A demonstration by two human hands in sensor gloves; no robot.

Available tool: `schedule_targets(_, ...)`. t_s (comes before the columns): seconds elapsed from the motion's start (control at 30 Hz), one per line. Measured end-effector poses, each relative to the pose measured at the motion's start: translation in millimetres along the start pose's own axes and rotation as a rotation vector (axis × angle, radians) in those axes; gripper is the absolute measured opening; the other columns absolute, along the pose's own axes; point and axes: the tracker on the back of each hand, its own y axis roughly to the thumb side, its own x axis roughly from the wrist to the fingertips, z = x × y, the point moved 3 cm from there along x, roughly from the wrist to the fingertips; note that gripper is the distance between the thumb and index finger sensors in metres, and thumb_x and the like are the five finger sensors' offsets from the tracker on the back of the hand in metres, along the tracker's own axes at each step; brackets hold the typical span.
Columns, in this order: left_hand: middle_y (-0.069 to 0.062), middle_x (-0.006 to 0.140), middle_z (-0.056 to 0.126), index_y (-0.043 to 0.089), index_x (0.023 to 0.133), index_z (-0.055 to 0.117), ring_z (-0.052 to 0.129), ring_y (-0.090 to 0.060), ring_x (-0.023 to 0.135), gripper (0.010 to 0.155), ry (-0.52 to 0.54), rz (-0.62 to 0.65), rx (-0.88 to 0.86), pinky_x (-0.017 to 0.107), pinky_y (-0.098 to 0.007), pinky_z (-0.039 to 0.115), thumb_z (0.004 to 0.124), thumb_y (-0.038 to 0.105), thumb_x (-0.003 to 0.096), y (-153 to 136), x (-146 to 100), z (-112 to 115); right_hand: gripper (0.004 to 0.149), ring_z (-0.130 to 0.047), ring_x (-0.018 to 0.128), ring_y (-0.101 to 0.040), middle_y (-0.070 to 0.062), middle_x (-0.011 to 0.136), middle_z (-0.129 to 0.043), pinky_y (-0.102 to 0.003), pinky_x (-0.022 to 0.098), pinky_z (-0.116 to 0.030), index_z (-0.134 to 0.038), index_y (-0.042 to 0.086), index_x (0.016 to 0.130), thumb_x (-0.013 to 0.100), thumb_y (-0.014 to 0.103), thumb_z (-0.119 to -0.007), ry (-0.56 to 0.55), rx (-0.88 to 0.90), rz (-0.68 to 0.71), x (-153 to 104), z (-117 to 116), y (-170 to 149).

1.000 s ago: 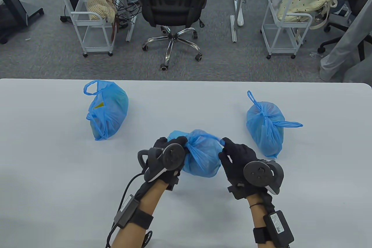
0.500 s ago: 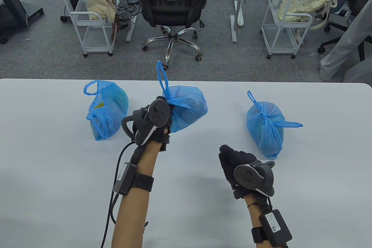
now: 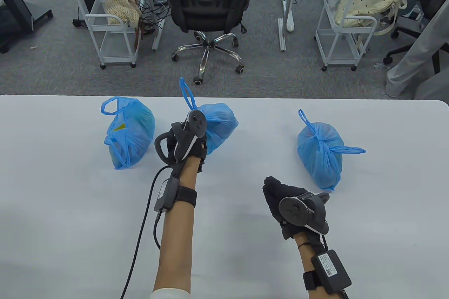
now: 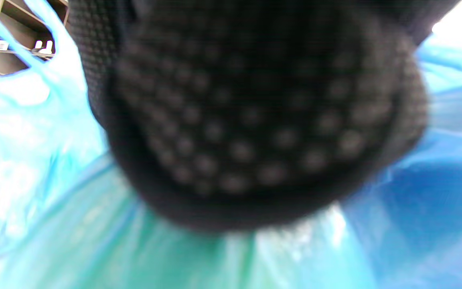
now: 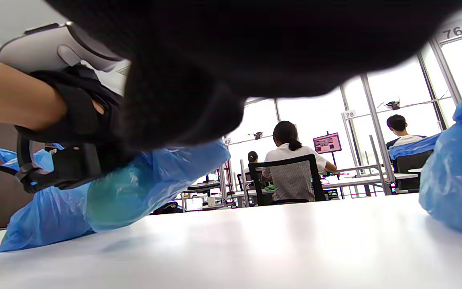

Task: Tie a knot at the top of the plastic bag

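The middle blue plastic bag [image 3: 219,123] sits toward the far part of the white counter [image 3: 70,208], between an untied blue bag [image 3: 129,132] on its left and a knotted blue bag [image 3: 321,153] on its right. In the table view its long axis runs on a diagonal: the bulging body leans to the right and away, while the gathered top points to the left, where one loop handle [image 3: 186,93] stands up past the counter's far edge. The left hand [image 3: 186,137] is at that gathered end, on the bag's near-left side, with the tracker on its back covering the fingers from above. In the right wrist view the bag [image 5: 134,188] lies tilted on the counter [image 5: 295,249], its lower end touching the surface and its upper part tucked under the left hand [image 5: 74,132]; the plastic comes out from beneath the glove, so the hand holds the bag at its neck. The left wrist view shows only a blurred dotted glove pad [image 4: 247,120] pressed close against blue plastic [image 4: 94,241], and how the fingers curl there cannot be made out. The right hand [image 3: 287,201] is well apart from the middle bag, near the lower tip of the knotted bag, and holds nothing; its fingers [image 3: 272,185] point forward, bunched close together and loosely bent.
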Motion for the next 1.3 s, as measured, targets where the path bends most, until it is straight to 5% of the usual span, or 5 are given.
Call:
schedule_targets(0.17,0.021,0.024,0.108,0.020,0.069,0.098,0.108,0.003,0.002,0.044,-0.008,-0.043,-0.025,0.045,-0.035,0.096,0.084,0.055,0.0474,2.4,0.8,20.0,0.043,-0.100,-0.002,-0.012,0.001,0.030,-0.106,-0.039,0.000,-0.085,-0.094,0.011,0.073,0.048,0.041,-0.076,0.026,-0.020,0.009,-0.1,-5.5,-1.1)
schedule_targets(0.4,0.006,0.060,0.110,0.024,0.091,0.085,0.114,-0.017,0.040,0.052,-0.187,-0.055,-0.243,0.059,-0.048,0.083,0.076,0.056,0.0507,-3.7,-2.3,-4.3,0.043,-0.102,0.001,-0.014,0.000,0.033,-0.106,-0.040,0.003,-0.086,-0.093,0.011,0.074,0.048,0.041,-0.076,0.043,-0.035,0.045,0.7,-7.3,8.3)
schedule_targets(0.77,0.006,0.065,0.109,0.027,0.091,0.085,0.113,-0.017,0.046,0.051,0.133,0.072,-0.254,0.061,-0.049,0.082,0.070,0.056,0.0522,-23.7,-26.9,-156.2,0.043,-0.105,0.006,-0.016,-0.001,0.036,-0.107,-0.042,0.007,-0.087,-0.093,0.012,0.074,0.048,0.041,-0.076,0.040,-0.063,0.078,0.2,-2.0,15.0)
schedule_targets(1.03,0.004,0.083,0.100,0.029,0.097,0.077,0.105,-0.023,0.071,0.050,0.361,0.035,-0.193,0.069,-0.054,0.071,0.071,0.052,0.0536,-105.7,-47.8,-245.1,0.043,-0.108,0.012,-0.019,-0.002,0.039,-0.107,-0.045,0.012,-0.088,-0.092,0.012,0.075,0.048,0.041,-0.076,0.053,-0.074,0.078,0.3,-2.1,15.2)
schedule_targets(1.3,0.000,0.097,0.088,0.029,0.102,0.070,0.094,-0.027,0.086,0.049,0.289,-0.106,-0.134,0.073,-0.059,0.063,0.071,0.044,0.0548,-206.0,-49.1,-208.4,0.044,-0.110,0.018,-0.021,-0.002,0.041,-0.107,-0.047,0.017,-0.089,-0.092,0.012,0.076,0.048,0.041,-0.075,0.073,-0.105,0.118,-0.2,-5.2,24.1)
